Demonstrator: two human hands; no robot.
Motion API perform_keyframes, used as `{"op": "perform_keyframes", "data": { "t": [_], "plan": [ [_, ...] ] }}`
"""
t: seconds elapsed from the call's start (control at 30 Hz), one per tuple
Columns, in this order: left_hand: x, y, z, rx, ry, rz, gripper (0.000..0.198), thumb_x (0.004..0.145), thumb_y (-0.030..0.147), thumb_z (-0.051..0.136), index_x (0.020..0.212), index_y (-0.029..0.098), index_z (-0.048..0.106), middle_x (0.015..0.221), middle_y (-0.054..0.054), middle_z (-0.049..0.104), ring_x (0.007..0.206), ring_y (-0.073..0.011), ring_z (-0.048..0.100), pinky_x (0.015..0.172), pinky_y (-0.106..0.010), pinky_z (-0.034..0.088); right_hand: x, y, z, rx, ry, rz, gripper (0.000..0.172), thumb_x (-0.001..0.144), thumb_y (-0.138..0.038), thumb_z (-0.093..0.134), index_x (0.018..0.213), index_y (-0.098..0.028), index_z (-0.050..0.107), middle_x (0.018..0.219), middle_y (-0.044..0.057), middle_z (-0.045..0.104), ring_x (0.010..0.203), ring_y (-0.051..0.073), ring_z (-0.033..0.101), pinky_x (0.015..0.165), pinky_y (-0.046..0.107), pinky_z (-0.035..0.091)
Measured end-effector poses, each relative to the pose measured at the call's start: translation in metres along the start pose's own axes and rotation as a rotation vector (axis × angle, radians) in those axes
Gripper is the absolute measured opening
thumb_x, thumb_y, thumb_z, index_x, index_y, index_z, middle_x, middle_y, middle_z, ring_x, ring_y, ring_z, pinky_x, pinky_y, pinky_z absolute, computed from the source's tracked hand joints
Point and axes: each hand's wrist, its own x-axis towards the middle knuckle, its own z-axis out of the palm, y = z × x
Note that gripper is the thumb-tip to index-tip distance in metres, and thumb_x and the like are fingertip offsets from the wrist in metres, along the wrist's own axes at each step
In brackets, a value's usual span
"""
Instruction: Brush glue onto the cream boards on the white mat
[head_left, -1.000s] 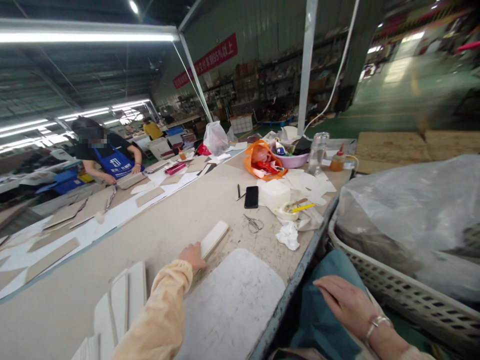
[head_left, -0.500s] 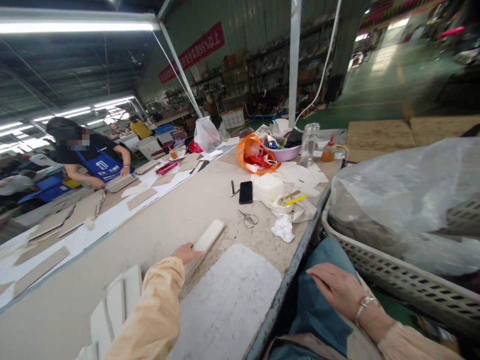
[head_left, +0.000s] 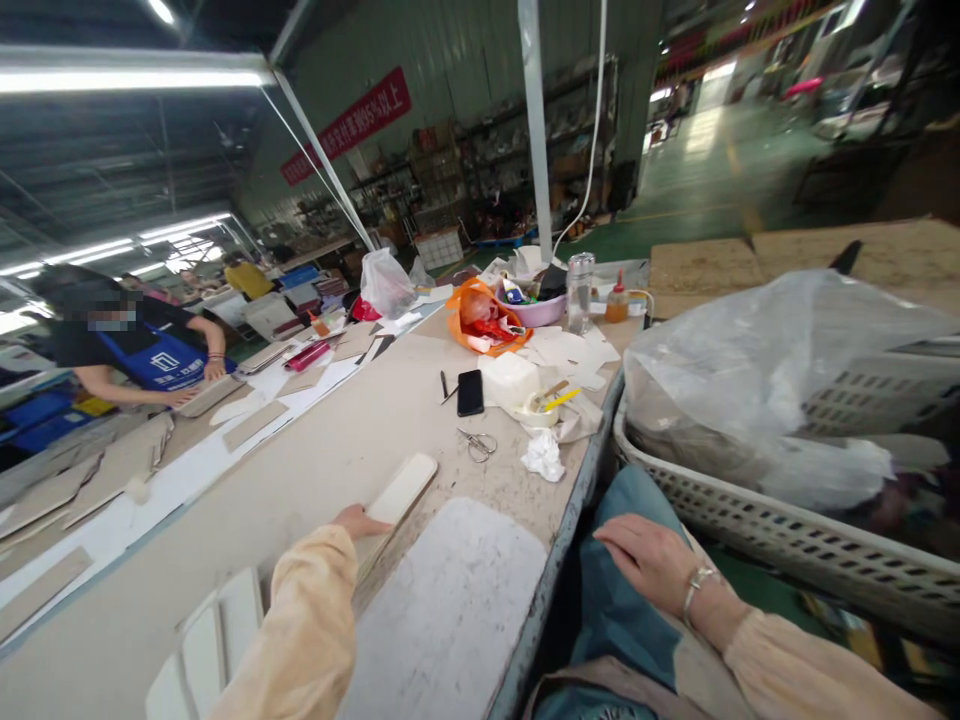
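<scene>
Cream in colour, a long round-cornered strip is being touched at its near end by the left hand. It is lying flat on the tan table, just beside a white round-cornered sheet; whether it is made up of one layer or several cannot be told. One digit is being laid over its upper face, while the remaining fingers are being hidden from the camera; whether the grip is closed cannot be told.

Right hand: being rested palm down on a teal apron, off the table, fingers together and loosely extended. A silver bracelet is being worn at its wrist.

Left of the left forearm: further cream strips are lying side by side, partly covered by the sleeve.

Beyond the strip: scissors are lying with handles toward the right, near a crumpled white tissue. Farther back, a black phone is lying just beside a dark pen. An orange bag and a purple basin are being kept next to each other; a clear bottle is standing to their right.

Right of the table: a pale perforated basket is being partly covered by plastic sheeting. Across the table, a pale piece is being handled by a co-worker.
</scene>
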Motion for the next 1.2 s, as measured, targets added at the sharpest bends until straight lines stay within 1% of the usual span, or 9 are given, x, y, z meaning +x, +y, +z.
{"op": "perform_keyframes", "data": {
  "t": [0.13,0.23,0.33,0.43,0.53,0.73,0.87,1.03,1.2],
  "plan": [
    [-0.013,0.006,-0.003,0.036,0.092,0.031,0.050,0.064,0.049,0.070,0.097,0.014,0.059,0.108,-0.012,0.068,0.101,-0.0253,0.064,0.080,-0.029,0.047,-0.001,0.001,0.001,0.014,0.010,0.005,0.026,0.087,-0.013,0.045,0.097,-0.022,0.067,0.091,0.005,0.071,0.085,0.016,0.066,0.082,0.030,0.055],
    [-0.029,0.014,-0.003,0.061,0.172,0.049,0.042,0.069,0.043,0.064,0.100,0.016,0.053,0.107,-0.013,0.067,0.100,-0.0253,0.063,0.078,-0.030,0.046,0.000,0.000,0.000,0.008,-0.007,0.012,0.026,0.089,-0.014,0.042,0.097,-0.021,0.066,0.092,0.005,0.071,0.085,0.016,0.066,0.082,0.030,0.055],
    [-0.041,0.023,0.003,0.087,0.249,0.046,0.033,0.073,0.035,0.057,0.101,0.018,0.049,0.107,-0.014,0.065,0.100,-0.0266,0.062,0.077,-0.033,0.045,0.000,0.000,0.000,0.001,-0.015,0.013,0.026,0.090,-0.015,0.042,0.097,-0.021,0.066,0.093,0.005,0.070,0.086,0.016,0.066,0.082,0.030,0.055],
    [-0.045,0.028,0.012,0.105,0.279,0.047,0.032,0.072,0.029,0.057,0.100,0.019,0.047,0.108,-0.014,0.063,0.101,-0.0267,0.062,0.078,-0.033,0.045,-0.001,0.001,0.000,0.003,0.002,0.010,0.026,0.088,-0.014,0.043,0.096,-0.021,0.067,0.092,0.005,0.071,0.086,0.016,0.066,0.081,0.030,0.055],
    [-0.041,0.026,0.016,0.102,0.282,0.060,0.035,0.071,0.033,0.059,0.100,0.020,0.045,0.107,-0.014,0.063,0.101,-0.0268,0.062,0.078,-0.032,0.044,-0.001,0.001,0.000,-0.001,0.003,0.003,0.026,0.088,-0.014,0.043,0.097,-0.022,0.066,0.092,0.005,0.071,0.086,0.016,0.066,0.081,0.030,0.055],
    [-0.027,0.013,0.013,0.050,0.211,0.136,0.035,0.068,0.034,0.061,0.097,0.021,0.048,0.094,-0.010,0.067,0.092,-0.0267,0.064,0.071,-0.032,0.044,-0.001,0.001,0.000,-0.019,-0.005,0.005,0.025,0.089,-0.015,0.044,0.097,-0.022,0.067,0.092,0.004,0.071,0.086,0.016,0.066,0.080,0.029,0.055],
    [-0.016,0.005,0.007,-0.025,0.173,0.187,0.036,0.063,0.030,0.063,0.096,0.018,0.053,0.096,-0.011,0.067,0.093,-0.0274,0.063,0.076,-0.033,0.045,0.001,-0.001,0.003,-0.024,-0.042,0.006,0.025,0.089,-0.015,0.043,0.098,-0.022,0.066,0.093,0.005,0.070,0.086,0.016,0.066,0.081,0.030,0.055],
    [0.006,-0.013,-0.016,-0.175,0.075,0.292,0.055,0.058,0.039,0.065,0.107,0.016,0.055,0.109,-0.007,0.067,0.103,-0.0262,0.061,0.086,-0.031,0.045,0.002,-0.003,0.005,-0.024,-0.093,0.001,0.025,0.090,-0.015,0.042,0.099,-0.022,0.065,0.093,0.005,0.069,0.086,0.017,0.065,0.081,0.031,0.054],
    [0.036,-0.023,-0.036,-0.280,-0.053,0.363,0.069,0.048,0.045,0.065,0.108,0.013,0.058,0.107,-0.005,0.070,0.105,-0.0277,0.061,0.088,-0.029,0.046,0.004,-0.004,0.008,-0.029,-0.099,0.004,0.025,0.091,-0.015,0.042,0.101,-0.022,0.063,0.094,0.005,0.069,0.087,0.017,0.065,0.081,0.031,0.054]
  ]
}}
